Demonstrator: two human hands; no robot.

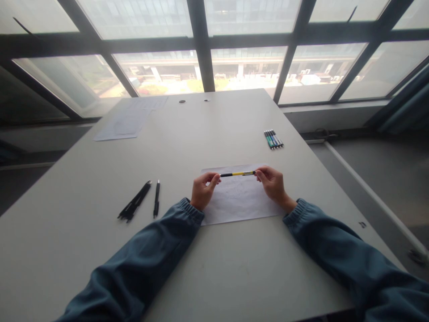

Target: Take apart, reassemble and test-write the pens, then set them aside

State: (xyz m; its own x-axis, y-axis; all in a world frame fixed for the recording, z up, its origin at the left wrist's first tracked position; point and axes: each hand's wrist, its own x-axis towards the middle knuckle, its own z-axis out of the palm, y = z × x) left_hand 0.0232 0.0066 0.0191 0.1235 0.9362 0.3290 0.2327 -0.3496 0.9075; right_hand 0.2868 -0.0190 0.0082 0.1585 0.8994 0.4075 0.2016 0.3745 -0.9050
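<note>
A yellow and black pen (238, 173) is held level above a sheet of white paper (239, 201). My left hand (203, 188) pinches its black end, and my right hand (272, 182) pinches the other end, where the clip is. Both hands are closed, with the pen stretched between them. On the table left of my left hand lies a single black pen (157, 199), beside a bundle of several black pens (135, 202). Farther off to the right, several pens with green, blue and grey barrels (274, 139) lie side by side.
The white table (208, 134) reaches to the windows. Sheets of paper (129, 118) lie at its far left. Two round spots (182, 102) show near the far edge. A small dark item (362, 225) sits near the right edge.
</note>
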